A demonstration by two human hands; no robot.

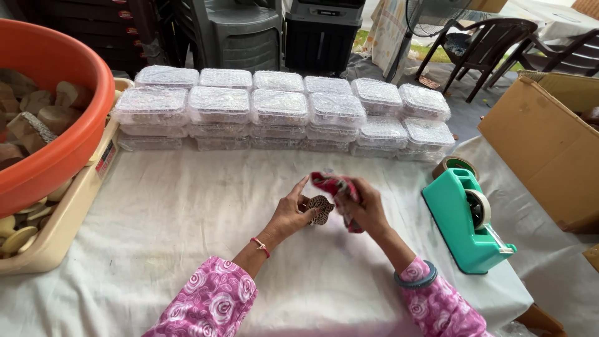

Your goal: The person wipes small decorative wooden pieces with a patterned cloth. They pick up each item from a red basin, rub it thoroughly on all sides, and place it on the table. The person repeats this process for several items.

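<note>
Left hand pinches carved patterned wooden block; right hand clutches crumpled red cloth against it.

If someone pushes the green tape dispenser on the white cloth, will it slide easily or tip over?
The tape dispenser looks broad and low, so it would probably not tip. It sits on a wrinkled white cloth, which would likely drag and bunch rather than let it slide. Such blocky bases are often weighted, so it may feel heavy.

One head-worn camera looks down, close, over the white-covered table
</note>
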